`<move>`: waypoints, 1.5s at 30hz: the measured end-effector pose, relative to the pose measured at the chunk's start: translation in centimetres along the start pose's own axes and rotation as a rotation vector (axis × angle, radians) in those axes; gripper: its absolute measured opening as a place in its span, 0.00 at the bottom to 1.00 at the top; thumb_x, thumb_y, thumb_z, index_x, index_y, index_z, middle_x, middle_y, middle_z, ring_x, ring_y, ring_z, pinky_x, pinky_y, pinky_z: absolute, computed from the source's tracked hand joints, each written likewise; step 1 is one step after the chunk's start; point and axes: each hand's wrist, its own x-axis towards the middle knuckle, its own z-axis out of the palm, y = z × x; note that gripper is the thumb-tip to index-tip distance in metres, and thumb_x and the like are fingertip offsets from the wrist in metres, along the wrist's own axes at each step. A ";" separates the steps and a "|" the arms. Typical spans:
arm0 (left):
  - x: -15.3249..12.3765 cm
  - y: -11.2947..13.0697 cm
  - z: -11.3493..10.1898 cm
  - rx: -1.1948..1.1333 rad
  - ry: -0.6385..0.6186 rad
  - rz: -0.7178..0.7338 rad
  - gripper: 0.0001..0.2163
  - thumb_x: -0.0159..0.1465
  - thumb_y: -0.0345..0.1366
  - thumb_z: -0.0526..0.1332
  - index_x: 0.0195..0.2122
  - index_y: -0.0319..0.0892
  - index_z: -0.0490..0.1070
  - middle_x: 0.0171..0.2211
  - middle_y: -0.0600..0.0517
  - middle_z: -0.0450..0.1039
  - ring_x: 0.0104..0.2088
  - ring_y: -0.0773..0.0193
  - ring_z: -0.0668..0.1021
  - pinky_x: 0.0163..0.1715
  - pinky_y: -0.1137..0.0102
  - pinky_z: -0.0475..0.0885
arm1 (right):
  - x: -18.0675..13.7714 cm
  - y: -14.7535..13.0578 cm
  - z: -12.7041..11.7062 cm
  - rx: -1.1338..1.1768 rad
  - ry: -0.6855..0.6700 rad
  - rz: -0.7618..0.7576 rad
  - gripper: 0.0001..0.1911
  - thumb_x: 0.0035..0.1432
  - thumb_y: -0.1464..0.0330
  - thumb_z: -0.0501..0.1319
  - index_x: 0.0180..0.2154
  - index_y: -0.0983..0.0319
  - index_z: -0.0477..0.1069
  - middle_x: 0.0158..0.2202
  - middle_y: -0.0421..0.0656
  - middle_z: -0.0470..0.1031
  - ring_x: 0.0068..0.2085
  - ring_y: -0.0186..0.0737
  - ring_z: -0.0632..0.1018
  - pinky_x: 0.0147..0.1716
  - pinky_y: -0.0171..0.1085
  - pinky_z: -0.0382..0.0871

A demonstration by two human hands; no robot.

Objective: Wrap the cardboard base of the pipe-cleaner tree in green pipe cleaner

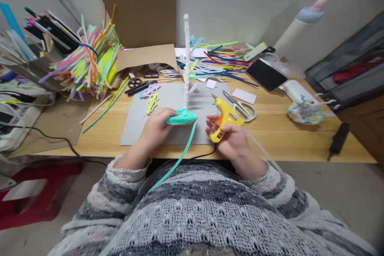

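My left hand is closed on the edge of a green pipe-cleaner base, which is wound in coils. From this base a white wrapped stem rises upright. A loose green pipe cleaner trails from the base's right side down over my lap. In my right hand is a yellow hot glue gun, its nozzle pointing up and away to the left, apart from the base. Just beyond the gun lie scissors with pale handles. Under the base spreads a grey mat.
Yellow and purple pipe-cleaner shapes lie on the mat's left. A large pipe-cleaner bundle stands at left, and more pipe cleaners lie at the back. A phone rests at right. The gun's cord crosses the table's front edge.
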 end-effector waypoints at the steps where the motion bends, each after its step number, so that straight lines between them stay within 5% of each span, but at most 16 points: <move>1: -0.2 0.1 -0.1 0.000 0.019 -0.001 0.09 0.60 0.27 0.58 0.41 0.41 0.71 0.42 0.47 0.76 0.44 0.58 0.76 0.46 0.61 0.71 | -0.4 -0.2 -0.2 -0.041 -0.010 -0.050 0.18 0.33 0.77 0.56 0.31 0.61 0.72 0.33 0.40 0.77 0.34 0.35 0.76 0.34 0.35 0.73; 7: -1.6 2.1 -1.5 0.019 0.054 -0.059 0.10 0.61 0.27 0.58 0.43 0.42 0.72 0.43 0.47 0.76 0.46 0.58 0.76 0.48 0.63 0.71 | -3.6 -2.5 -1.5 -0.464 -0.193 -0.244 0.16 0.37 0.76 0.59 0.32 0.59 0.76 0.33 0.41 0.77 0.26 0.34 0.72 0.26 0.36 0.67; 12: -2.2 3.0 -2.3 -0.024 0.105 -0.121 0.07 0.61 0.33 0.64 0.41 0.43 0.71 0.38 0.50 0.76 0.41 0.62 0.77 0.42 0.67 0.72 | -5.4 -4.3 -2.1 -0.726 -0.088 -0.384 0.07 0.49 0.67 0.68 0.34 0.56 0.78 0.34 0.43 0.80 0.37 0.43 0.79 0.32 0.40 0.74; 19: -2.2 3.1 -2.0 -0.036 0.060 -0.221 0.07 0.60 0.32 0.64 0.39 0.42 0.69 0.34 0.52 0.74 0.35 0.65 0.75 0.36 0.70 0.70 | -4.6 -3.8 -0.9 -0.998 -0.158 -0.296 0.14 0.50 0.58 0.68 0.36 0.60 0.77 0.34 0.46 0.81 0.35 0.42 0.79 0.35 0.42 0.77; 27: -1.6 3.6 -2.1 -0.008 -0.039 -0.196 0.05 0.61 0.33 0.63 0.38 0.42 0.68 0.33 0.52 0.72 0.35 0.63 0.73 0.35 0.69 0.68 | -4.3 -2.1 0.3 -1.177 -0.284 -0.470 0.13 0.54 0.55 0.64 0.32 0.58 0.74 0.29 0.41 0.75 0.33 0.40 0.75 0.36 0.42 0.73; 36: -1.6 3.7 -1.9 -0.042 -0.044 -0.181 0.04 0.63 0.34 0.62 0.39 0.43 0.69 0.35 0.51 0.72 0.37 0.62 0.74 0.38 0.67 0.69 | -3.4 -1.4 -0.5 -1.184 -0.304 -0.418 0.14 0.56 0.55 0.62 0.30 0.59 0.72 0.26 0.39 0.72 0.28 0.36 0.72 0.29 0.38 0.70; 45: -1.7 3.6 -1.9 -0.025 -0.047 -0.174 0.05 0.62 0.32 0.61 0.39 0.42 0.69 0.35 0.51 0.73 0.37 0.62 0.74 0.37 0.68 0.69 | -3.1 -1.0 -0.5 -1.146 -0.203 -0.353 0.14 0.53 0.55 0.63 0.34 0.58 0.76 0.31 0.42 0.77 0.34 0.40 0.77 0.37 0.42 0.74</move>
